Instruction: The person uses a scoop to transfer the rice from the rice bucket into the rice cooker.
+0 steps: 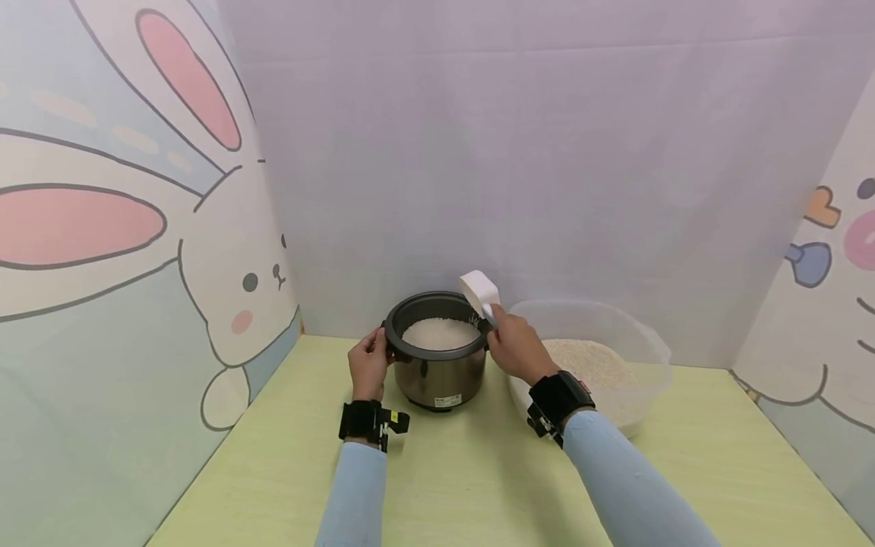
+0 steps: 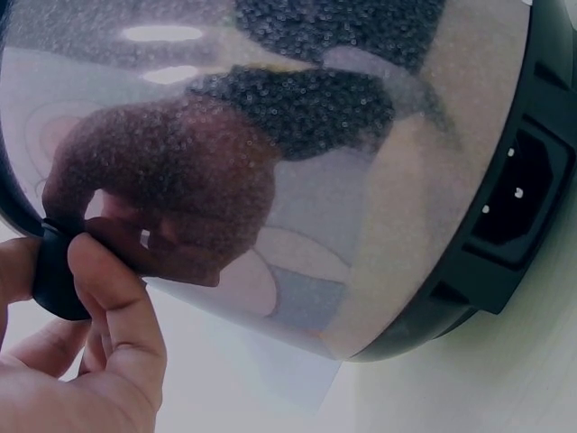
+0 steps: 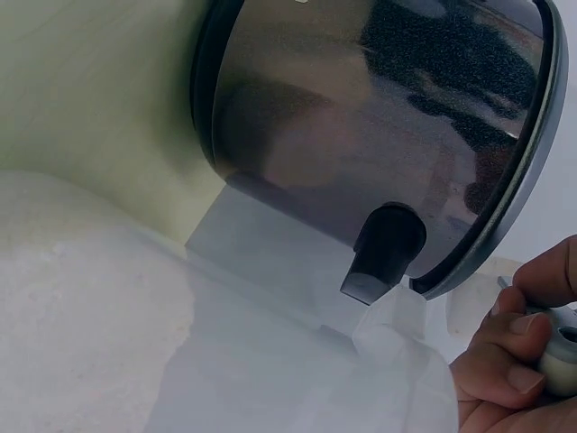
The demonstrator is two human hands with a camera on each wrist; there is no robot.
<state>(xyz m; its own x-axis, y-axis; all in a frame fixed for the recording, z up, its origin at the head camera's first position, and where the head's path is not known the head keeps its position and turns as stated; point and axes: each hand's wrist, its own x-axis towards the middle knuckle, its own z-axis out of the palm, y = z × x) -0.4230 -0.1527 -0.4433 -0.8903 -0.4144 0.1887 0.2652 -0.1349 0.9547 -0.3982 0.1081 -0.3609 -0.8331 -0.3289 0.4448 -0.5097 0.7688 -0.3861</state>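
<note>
An open rice cooker (image 1: 440, 378) with a shiny brown metal body and dark rim stands near the back wall, with white rice (image 1: 439, 333) inside. My left hand (image 1: 369, 366) pinches its black side handle (image 2: 59, 287) between thumb and fingers. My right hand (image 1: 521, 346) grips the handle of a white measuring scoop (image 1: 481, 290), tilted over the cooker's right rim. Small white grains show below the scoop's mouth. In the right wrist view, the fingers curl round the scoop's handle end (image 3: 563, 347), while its cup is out of sight.
Right of the cooker, a translucent plastic tub (image 1: 645, 342) holds a heap of rice (image 1: 591, 365); my right forearm reaches over its front left side. The cooker's other side handle (image 3: 389, 248) points toward the tub. Cartoon-printed panels flank the pale yellow table (image 1: 451, 486).
</note>
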